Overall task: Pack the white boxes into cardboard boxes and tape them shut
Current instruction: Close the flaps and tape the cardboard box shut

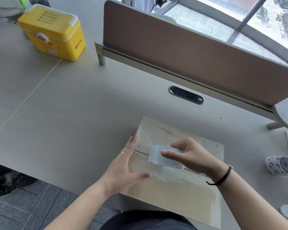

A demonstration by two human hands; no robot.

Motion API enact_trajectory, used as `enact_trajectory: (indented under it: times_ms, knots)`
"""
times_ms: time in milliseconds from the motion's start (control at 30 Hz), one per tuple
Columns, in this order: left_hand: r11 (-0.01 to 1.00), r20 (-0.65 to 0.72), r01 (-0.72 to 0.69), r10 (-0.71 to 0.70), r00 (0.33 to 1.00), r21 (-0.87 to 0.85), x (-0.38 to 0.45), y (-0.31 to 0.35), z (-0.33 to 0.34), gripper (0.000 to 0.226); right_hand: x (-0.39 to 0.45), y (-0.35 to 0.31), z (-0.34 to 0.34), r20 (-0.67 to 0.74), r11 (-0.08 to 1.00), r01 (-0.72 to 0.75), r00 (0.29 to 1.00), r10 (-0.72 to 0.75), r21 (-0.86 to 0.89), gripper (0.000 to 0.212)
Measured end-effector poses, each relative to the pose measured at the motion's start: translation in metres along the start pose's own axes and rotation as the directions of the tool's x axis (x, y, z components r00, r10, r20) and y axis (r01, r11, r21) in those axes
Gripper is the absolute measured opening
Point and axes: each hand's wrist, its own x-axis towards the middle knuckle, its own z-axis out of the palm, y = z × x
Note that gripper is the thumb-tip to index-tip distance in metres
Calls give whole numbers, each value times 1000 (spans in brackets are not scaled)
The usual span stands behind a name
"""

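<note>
The fingers [176, 144] of the right hand [191, 156] are curled over the far side of a roll of clear tape [165, 157], with the thumb laid along its near face, so the roll is grasped and held upright on its edge on top of the cardboard box [181, 188], right over the dark seam where the two flaps meet. The left hand [121, 168] is released, fingers straight and together, its edge against the box's left side and its thumb stretched across the top, apparently steadying the box. The box itself sits at the near edge of the desk [65, 113], close to the person's body, flaps down; glossy, wrinkled patches of tape already cover much of its top, and no white boxes are visible, so I take them to be inside. To my eye the step in hand is the taping: the roll looks set to be drawn along the seam. The next move seems to call for the loose end being pressed down firmly while the right hand pulls the roll along the slit in a straight line, the left hand keeping the box from sliding off the near edge. Further out, a yellow case [53, 34] stands at the far left of the desk, a brown divider panel [189, 50] runs along the back, and some printed rolls [280, 165] lie near the right edge.
</note>
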Motion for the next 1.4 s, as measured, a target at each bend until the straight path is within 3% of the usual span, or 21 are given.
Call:
enact_trajectory:
  times_ms: [100,233,333,433,500,633,767,833,967,1100,1167,1267,1400]
  knots:
    - [1000,-11,0,0,1000,24,1,-2,1,124,-2,3,3,-22,999,28,999,-27,27,64]
    - [1000,-31,7,-6,1000,23,0,-1,0,112,-4,4,9,-80,999,45,996,-47,-29,75]
    - [999,-41,25,-26,999,-31,-1,-1,-1,103,-11,10,1,-138,993,4,990,-20,-115,68]
    - [999,-42,35,-36,998,-22,-1,-1,-1,106,-24,21,-15,-195,954,-77,981,20,-290,67]
    - [997,-51,58,-60,997,-52,0,0,-1,109,-34,26,-22,-198,949,-85,980,24,-304,69]
    - [997,-80,56,-60,995,-44,-1,0,1,107,-47,35,-34,-149,998,-47,988,40,-39,70]
    - [1000,-86,29,-29,996,-3,-3,0,2,101,-55,38,-42,-84,950,45,996,-20,308,56]
    - [1000,-83,3,-1,997,27,-3,0,3,95,-60,35,-43,-72,918,96,995,-74,385,50]
    - [998,-73,-11,15,997,61,-3,0,2,89,-68,23,-45,-49,889,143,990,-135,434,59]
    - [998,-73,9,-4,997,63,-3,-1,2,89,-81,7,-58,-91,936,184,982,-164,301,47]
    - [998,-71,11,-6,997,64,-3,-1,2,89,-90,7,-72,-134,985,162,979,-154,58,46]
    - [997,-69,7,-2,998,75,-3,0,2,89,-103,26,-93,-219,957,28,971,-94,-290,51]
    - [995,-84,1,7,996,100,-4,0,2,88,-114,62,-99,-231,957,-94,973,29,-273,65]
